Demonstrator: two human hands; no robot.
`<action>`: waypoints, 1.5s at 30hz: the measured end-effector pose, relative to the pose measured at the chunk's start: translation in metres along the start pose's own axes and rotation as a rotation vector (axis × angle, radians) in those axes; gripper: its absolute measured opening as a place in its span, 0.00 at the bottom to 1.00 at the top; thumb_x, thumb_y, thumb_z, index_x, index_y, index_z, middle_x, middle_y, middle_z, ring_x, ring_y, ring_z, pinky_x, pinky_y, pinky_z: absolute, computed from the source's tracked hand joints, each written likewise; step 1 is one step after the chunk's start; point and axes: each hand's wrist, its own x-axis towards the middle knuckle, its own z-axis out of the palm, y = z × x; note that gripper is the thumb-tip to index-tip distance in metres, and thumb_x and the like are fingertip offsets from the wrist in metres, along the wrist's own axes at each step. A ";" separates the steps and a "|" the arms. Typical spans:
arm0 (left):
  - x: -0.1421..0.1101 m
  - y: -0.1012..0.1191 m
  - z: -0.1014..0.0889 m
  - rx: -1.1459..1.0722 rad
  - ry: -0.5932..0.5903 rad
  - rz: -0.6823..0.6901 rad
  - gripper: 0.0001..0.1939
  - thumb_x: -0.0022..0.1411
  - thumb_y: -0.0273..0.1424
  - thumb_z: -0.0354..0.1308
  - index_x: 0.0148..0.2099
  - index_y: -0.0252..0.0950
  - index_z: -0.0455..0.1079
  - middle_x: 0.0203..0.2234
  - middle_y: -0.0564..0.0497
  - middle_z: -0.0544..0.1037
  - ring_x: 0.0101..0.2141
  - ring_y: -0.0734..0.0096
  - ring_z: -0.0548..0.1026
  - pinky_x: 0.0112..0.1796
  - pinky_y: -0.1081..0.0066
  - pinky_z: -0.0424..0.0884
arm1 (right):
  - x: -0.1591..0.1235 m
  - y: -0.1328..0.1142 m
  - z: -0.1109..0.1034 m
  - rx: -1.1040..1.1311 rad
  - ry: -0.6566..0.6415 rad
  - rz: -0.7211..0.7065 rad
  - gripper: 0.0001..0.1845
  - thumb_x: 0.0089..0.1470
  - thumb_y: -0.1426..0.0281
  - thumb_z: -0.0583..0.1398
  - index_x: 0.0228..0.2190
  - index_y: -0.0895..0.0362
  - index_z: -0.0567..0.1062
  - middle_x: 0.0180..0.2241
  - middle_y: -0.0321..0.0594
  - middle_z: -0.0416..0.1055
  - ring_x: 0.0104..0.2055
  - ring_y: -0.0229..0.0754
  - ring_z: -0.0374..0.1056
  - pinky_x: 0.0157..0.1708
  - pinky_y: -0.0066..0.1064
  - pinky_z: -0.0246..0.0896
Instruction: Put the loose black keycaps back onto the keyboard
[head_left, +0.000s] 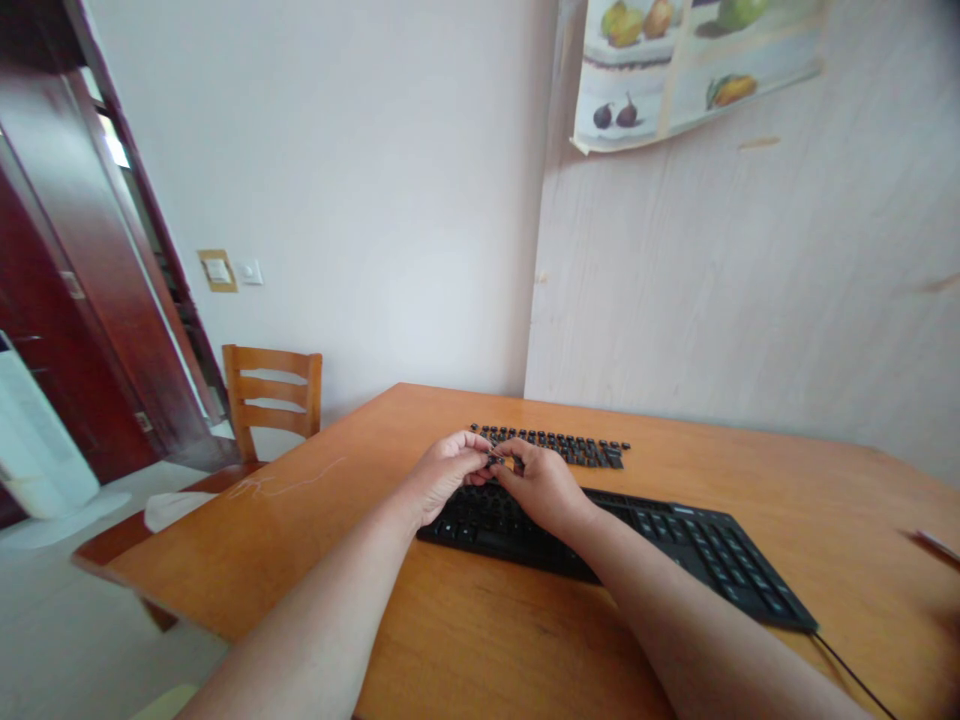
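Note:
My left hand [450, 472] and my right hand [541, 486] meet above the left part of a black keyboard [679, 545]. Between their pinched fingertips is a small dark piece that looks like a keycap [494, 460]; both hands are closed on it. The keyboard lies at a slant on the table, its number pad toward the right. My hands and right forearm cover much of its middle. Just beyond my hands, several loose black keycaps [592, 452] are laid out in rows, partly hidden by my fingers.
The wooden table [757, 480] reaches back to the wall. A thin pale string [300, 487] lies on its left part. The keyboard cable [851, 672] runs off at the lower right. A wooden chair [274, 390] stands beyond the left edge. A blurred dark object [937, 545] is at the far right.

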 end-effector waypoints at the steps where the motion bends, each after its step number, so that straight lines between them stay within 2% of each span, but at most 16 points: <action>1: 0.000 0.000 0.000 0.012 -0.002 0.000 0.14 0.54 0.32 0.62 0.43 0.34 0.67 0.29 0.50 0.77 0.29 0.75 0.74 0.35 0.72 0.69 | 0.001 0.001 0.000 -0.006 -0.001 0.003 0.11 0.52 0.65 0.58 0.37 0.51 0.78 0.23 0.33 0.72 0.23 0.37 0.61 0.25 0.27 0.51; 4: 0.001 0.000 0.001 0.082 0.033 0.044 0.14 0.56 0.34 0.60 0.44 0.34 0.67 0.31 0.49 0.78 0.33 0.71 0.75 0.37 0.70 0.69 | 0.004 0.006 -0.001 -0.011 0.020 0.038 0.12 0.51 0.64 0.59 0.37 0.52 0.79 0.24 0.34 0.72 0.24 0.37 0.63 0.26 0.27 0.52; 6: 0.003 -0.001 0.000 0.167 0.099 0.096 0.13 0.56 0.35 0.58 0.43 0.34 0.68 0.32 0.48 0.78 0.34 0.69 0.76 0.37 0.69 0.69 | 0.008 0.012 -0.003 -0.024 0.049 0.094 0.13 0.51 0.63 0.60 0.36 0.53 0.79 0.23 0.35 0.72 0.24 0.38 0.64 0.27 0.27 0.53; 9: 0.008 -0.007 -0.005 0.305 0.202 0.173 0.11 0.56 0.34 0.57 0.40 0.35 0.69 0.31 0.49 0.78 0.33 0.69 0.75 0.36 0.70 0.68 | 0.013 0.025 -0.008 -0.056 0.066 0.179 0.13 0.49 0.62 0.60 0.35 0.55 0.79 0.22 0.36 0.71 0.24 0.38 0.63 0.27 0.28 0.53; 12: 0.015 -0.016 -0.014 0.400 0.251 0.257 0.09 0.56 0.34 0.55 0.38 0.35 0.70 0.28 0.50 0.78 0.31 0.69 0.74 0.35 0.70 0.68 | 0.015 0.038 -0.015 -0.089 0.054 0.244 0.13 0.48 0.62 0.61 0.34 0.55 0.80 0.22 0.36 0.71 0.24 0.38 0.63 0.26 0.28 0.52; 19: 0.028 -0.029 -0.031 0.448 0.351 0.258 0.09 0.57 0.36 0.54 0.35 0.36 0.70 0.29 0.49 0.78 0.31 0.69 0.74 0.35 0.70 0.68 | 0.018 0.050 -0.017 -0.166 0.024 0.313 0.11 0.45 0.64 0.62 0.32 0.55 0.80 0.24 0.38 0.74 0.27 0.41 0.67 0.27 0.28 0.54; 27: 0.027 -0.030 -0.030 0.534 0.344 0.273 0.09 0.58 0.36 0.52 0.33 0.37 0.71 0.26 0.50 0.77 0.29 0.69 0.73 0.32 0.71 0.65 | 0.028 0.050 -0.005 -0.265 -0.111 0.343 0.09 0.45 0.66 0.63 0.31 0.54 0.80 0.26 0.38 0.75 0.29 0.41 0.69 0.28 0.28 0.55; 36: 0.025 -0.031 -0.026 0.626 0.341 0.286 0.09 0.58 0.35 0.52 0.32 0.39 0.70 0.25 0.52 0.77 0.28 0.69 0.72 0.31 0.72 0.63 | 0.042 0.054 0.007 -0.322 -0.142 0.372 0.08 0.43 0.67 0.64 0.30 0.54 0.80 0.27 0.40 0.76 0.29 0.41 0.69 0.28 0.28 0.56; 45: 0.026 -0.032 -0.024 0.655 0.327 0.299 0.07 0.57 0.32 0.52 0.32 0.39 0.70 0.26 0.52 0.77 0.28 0.70 0.72 0.31 0.72 0.62 | 0.046 0.058 0.015 -0.324 -0.179 0.380 0.08 0.42 0.67 0.64 0.30 0.53 0.81 0.25 0.38 0.75 0.27 0.40 0.68 0.27 0.28 0.56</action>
